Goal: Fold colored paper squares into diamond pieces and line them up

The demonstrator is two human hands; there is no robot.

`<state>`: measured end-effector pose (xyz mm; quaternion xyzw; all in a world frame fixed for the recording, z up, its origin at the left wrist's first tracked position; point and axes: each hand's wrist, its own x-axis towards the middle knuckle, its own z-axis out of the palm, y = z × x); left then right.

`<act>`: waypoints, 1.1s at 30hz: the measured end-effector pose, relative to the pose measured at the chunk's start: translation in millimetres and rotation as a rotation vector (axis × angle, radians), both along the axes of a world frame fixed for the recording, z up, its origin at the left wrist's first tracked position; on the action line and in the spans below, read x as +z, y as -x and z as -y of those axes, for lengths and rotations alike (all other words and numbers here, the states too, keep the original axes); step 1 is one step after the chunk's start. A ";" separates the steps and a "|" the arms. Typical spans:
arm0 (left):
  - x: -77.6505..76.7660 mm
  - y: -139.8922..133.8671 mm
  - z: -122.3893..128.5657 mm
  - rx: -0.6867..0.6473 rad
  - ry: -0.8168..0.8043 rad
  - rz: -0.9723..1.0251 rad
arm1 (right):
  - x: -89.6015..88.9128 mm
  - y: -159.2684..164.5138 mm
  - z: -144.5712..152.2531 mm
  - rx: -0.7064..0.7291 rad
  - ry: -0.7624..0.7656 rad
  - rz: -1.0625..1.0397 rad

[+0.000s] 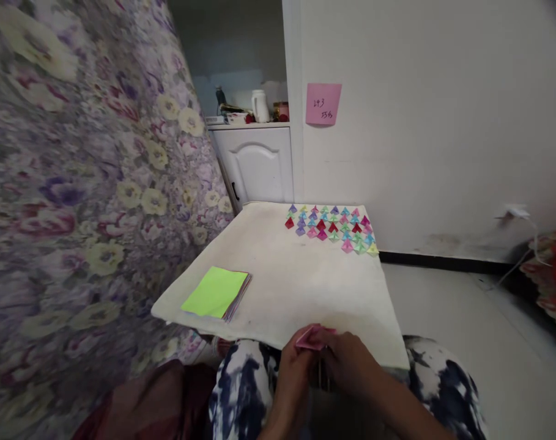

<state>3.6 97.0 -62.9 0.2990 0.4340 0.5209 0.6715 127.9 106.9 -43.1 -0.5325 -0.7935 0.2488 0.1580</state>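
Between both hands, at the near edge of the pale table (287, 287), is a small pink piece of folded paper (309, 338). My left hand (294, 354) grips its left side, and my right hand (344, 354) pinches its right side. Fingers cover part of the paper, so its full shape is hidden. To the left on the table lies a stack of square paper (216, 292) with a bright green sheet on top. Rows of small folded paper pieces (333, 227) in many colours sit at the far right corner.
A flowered curtain (98, 183) hangs along the left. Behind the table stand a white cabinet (262, 165), with a white jug (260, 106) on its shelf, and a wall bearing a pink note (323, 104). A cable (511, 269) runs down at the right.
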 end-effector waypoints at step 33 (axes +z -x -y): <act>24.7 25.1 59.0 -0.179 -0.202 -0.019 | 41.7 -18.5 70.3 0.074 -0.016 -0.471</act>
